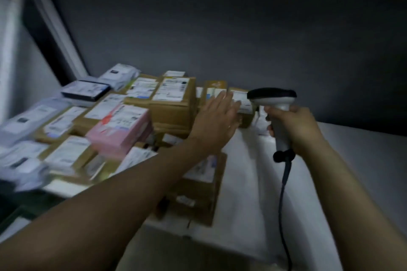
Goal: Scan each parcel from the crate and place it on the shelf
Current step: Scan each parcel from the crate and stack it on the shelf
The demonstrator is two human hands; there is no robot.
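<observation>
Now left hand [217,121], fingers straight and together, maybe touching small box [243,100] at its one o'clock; right hand [296,127] curled round scanner [272,97].

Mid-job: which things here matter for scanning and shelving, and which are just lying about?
In use: scanner in right hand; left hand, open, by the end parcel; shelf.
Lying about: pink box, large brown box, dark-edged packet, white mailers at left.
</observation>
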